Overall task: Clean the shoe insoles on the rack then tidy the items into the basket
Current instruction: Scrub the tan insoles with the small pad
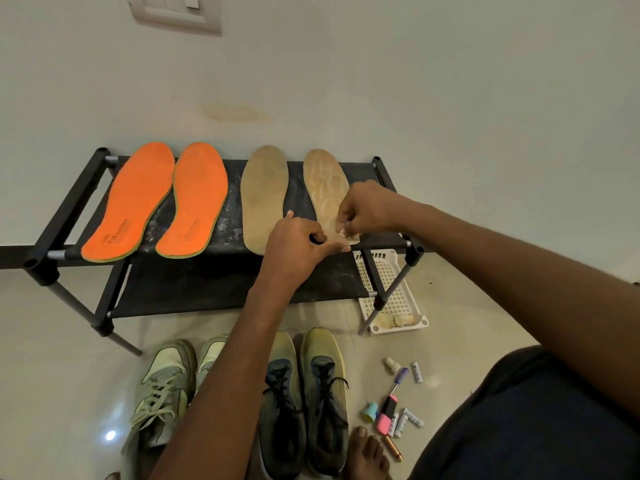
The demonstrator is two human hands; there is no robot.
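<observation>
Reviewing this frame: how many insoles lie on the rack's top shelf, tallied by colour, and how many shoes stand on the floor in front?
Orange insoles: 2
Tan insoles: 2, the right one worked at its heel end by both hands
Shoes on the floor: 4
Total: 8

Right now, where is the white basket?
The white basket sits on the floor at the right end of the shoe rack, partly under it, behind the little pile of pens and batteries.
</observation>
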